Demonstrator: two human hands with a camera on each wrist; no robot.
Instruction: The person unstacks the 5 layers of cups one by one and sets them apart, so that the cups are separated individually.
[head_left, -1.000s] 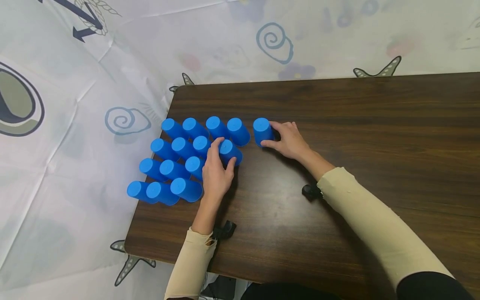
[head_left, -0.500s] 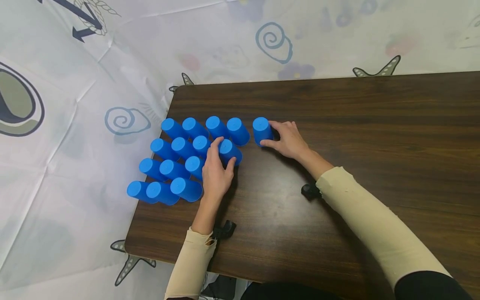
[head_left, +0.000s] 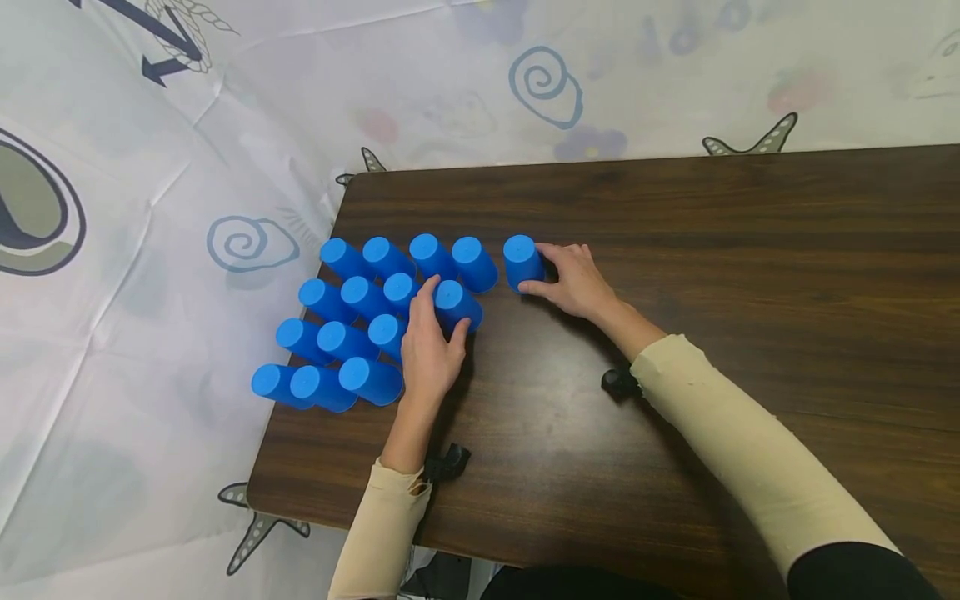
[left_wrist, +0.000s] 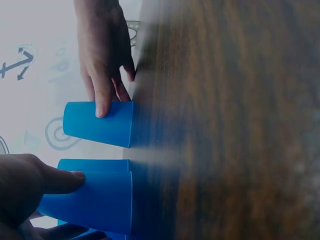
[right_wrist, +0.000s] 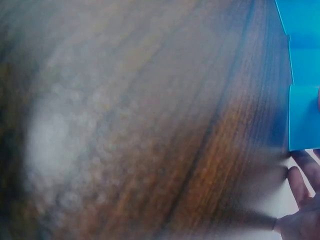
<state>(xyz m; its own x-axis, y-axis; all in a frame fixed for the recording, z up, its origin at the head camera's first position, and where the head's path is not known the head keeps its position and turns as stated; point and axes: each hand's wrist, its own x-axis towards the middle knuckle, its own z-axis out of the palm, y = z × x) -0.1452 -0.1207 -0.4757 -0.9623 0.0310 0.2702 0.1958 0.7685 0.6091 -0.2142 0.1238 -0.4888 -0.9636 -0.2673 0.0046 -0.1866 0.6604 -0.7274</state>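
In the head view, several blue plastic cups stand upside down in rows at the table's left end. My left hand [head_left: 431,354] grips a blue cup [head_left: 459,307] at the right end of the second row, thumb on its near side. Its thumb lies along that cup [left_wrist: 95,200] in the left wrist view. Farther back, my right hand [head_left: 577,282] holds another blue cup [head_left: 522,262] between thumb and fingers. A narrow gap parts this one from the last cup [head_left: 476,265] of the back row. At the right wrist view's edge, part of the cup [right_wrist: 302,117] shows.
A dark wooden table [head_left: 712,250] extends to the right of the cups. Its left edge runs close by the front-row cup [head_left: 277,383]. Printed white cloth [head_left: 450,83] hangs behind and to the left.
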